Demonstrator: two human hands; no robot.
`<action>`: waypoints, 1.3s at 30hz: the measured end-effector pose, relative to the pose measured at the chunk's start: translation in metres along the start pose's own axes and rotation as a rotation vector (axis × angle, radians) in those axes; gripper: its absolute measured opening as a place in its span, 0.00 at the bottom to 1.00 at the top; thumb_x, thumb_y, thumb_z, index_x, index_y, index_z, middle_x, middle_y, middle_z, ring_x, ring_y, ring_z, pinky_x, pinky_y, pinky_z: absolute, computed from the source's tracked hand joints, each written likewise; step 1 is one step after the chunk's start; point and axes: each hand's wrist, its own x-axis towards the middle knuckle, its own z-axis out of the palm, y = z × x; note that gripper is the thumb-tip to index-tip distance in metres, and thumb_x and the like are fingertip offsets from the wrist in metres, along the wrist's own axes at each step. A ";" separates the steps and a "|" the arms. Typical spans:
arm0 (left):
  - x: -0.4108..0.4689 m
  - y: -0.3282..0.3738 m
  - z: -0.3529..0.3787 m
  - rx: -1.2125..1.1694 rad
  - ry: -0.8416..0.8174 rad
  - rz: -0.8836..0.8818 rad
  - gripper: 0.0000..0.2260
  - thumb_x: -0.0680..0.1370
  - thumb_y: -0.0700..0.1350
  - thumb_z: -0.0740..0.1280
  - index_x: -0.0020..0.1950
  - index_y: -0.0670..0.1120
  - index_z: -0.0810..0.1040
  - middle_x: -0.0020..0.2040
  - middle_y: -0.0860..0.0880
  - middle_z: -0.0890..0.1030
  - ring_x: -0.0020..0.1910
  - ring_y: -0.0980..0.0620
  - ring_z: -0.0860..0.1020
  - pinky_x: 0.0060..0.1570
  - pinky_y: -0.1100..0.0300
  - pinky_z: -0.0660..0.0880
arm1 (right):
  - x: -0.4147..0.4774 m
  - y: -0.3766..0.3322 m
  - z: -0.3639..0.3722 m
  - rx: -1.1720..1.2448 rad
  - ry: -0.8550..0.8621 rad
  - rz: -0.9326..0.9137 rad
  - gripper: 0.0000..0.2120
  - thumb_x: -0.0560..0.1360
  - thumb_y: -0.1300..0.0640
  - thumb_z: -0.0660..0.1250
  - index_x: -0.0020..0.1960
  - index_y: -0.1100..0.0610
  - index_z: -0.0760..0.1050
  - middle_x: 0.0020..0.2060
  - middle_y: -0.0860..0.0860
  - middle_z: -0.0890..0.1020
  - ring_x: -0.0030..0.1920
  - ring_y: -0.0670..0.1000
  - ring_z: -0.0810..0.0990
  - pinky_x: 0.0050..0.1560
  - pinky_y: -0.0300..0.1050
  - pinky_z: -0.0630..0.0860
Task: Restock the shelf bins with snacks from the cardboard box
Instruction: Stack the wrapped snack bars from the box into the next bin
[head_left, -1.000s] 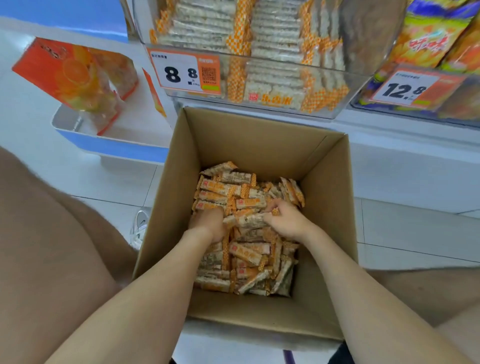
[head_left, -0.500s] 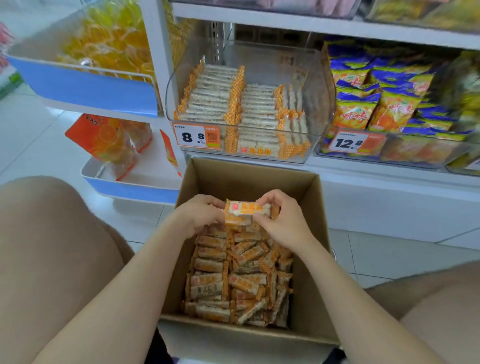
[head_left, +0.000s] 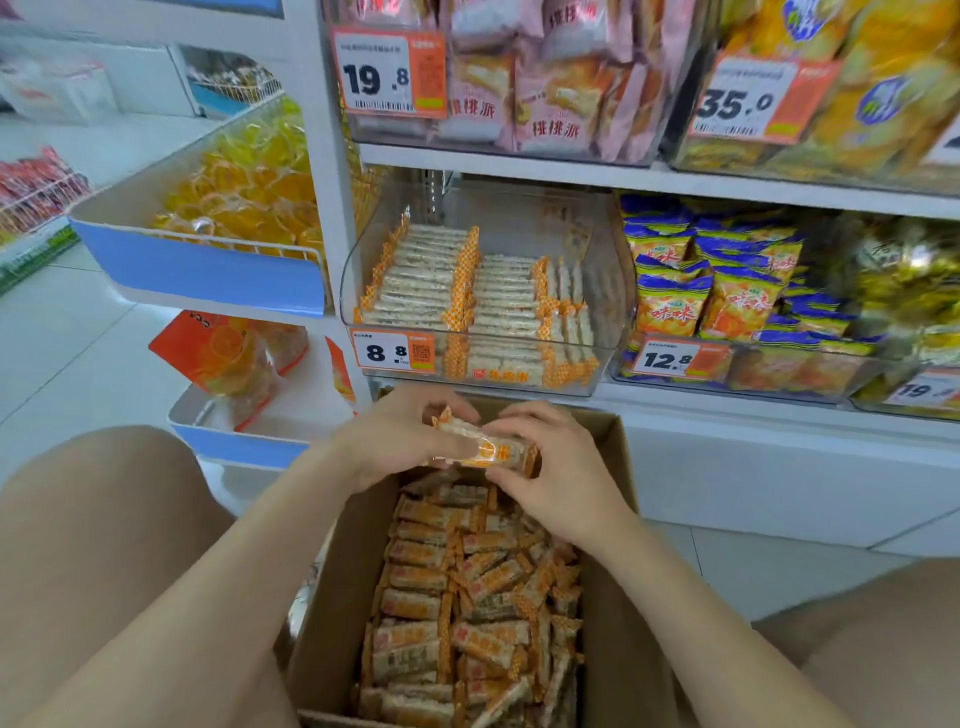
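Lower left of frame: bare thigh. Above it, blue-fronted basket (head_left: 208, 270) of yellow packets. Not part of this step.

Centre, over the far end of the cardboard box (head_left: 332, 597): left hand (head_left: 400, 441), fingers curled, gripping the left end of a small bundle of snack bars (head_left: 483, 441). Just right of it: right hand (head_left: 561, 483), fingers and thumb curled round the right end of the same bundle. Bundle held clear above the loose bars (head_left: 467, 597) lying in the box. Count in the bundle: cannot tell.

Directly above the hands: clear bin (head_left: 613, 249) with price tag (head_left: 393, 352) marked 8.8, holding what look like the same bars in tidy rows, with space visible toward its right wall. Further right: chip bags (head_left: 727, 291), blue and orange, in the next bin.

Risks, as judged:
- Glossy wrappers, loose stack. Slackened grip at either end during the lift: bundle likely to fan out, bars back into the box or onto the floor.
- Front lip of the bin just above the hands. Too shallow a lift: bundle caught on the lip or the price tag.
- Crooked set-down: standing rows knocked askew.
- Drift to the right: bars in with the chips.

Position: bundle between the two hands, pinched end to end, touching both. Below and just in front of the clear bin, not yet inside.
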 end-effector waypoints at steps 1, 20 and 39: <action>0.001 0.010 -0.006 0.044 0.003 0.049 0.12 0.75 0.45 0.79 0.56 0.54 0.85 0.57 0.51 0.83 0.55 0.51 0.82 0.50 0.64 0.80 | 0.005 -0.003 -0.009 0.015 -0.006 -0.019 0.18 0.76 0.48 0.76 0.64 0.40 0.80 0.63 0.37 0.77 0.66 0.39 0.72 0.68 0.38 0.66; 0.130 0.060 -0.067 0.806 0.375 0.295 0.28 0.83 0.64 0.55 0.77 0.47 0.67 0.74 0.42 0.71 0.73 0.37 0.70 0.69 0.41 0.69 | 0.183 0.023 -0.085 -0.601 0.013 0.064 0.21 0.85 0.56 0.58 0.77 0.58 0.63 0.68 0.61 0.73 0.67 0.65 0.71 0.62 0.61 0.70; 0.186 0.046 -0.063 0.974 0.141 -0.026 0.35 0.85 0.56 0.52 0.85 0.45 0.37 0.85 0.44 0.36 0.82 0.33 0.36 0.80 0.35 0.40 | 0.308 0.064 -0.029 -0.447 0.128 0.371 0.34 0.76 0.71 0.64 0.79 0.49 0.67 0.73 0.64 0.62 0.71 0.71 0.67 0.70 0.60 0.70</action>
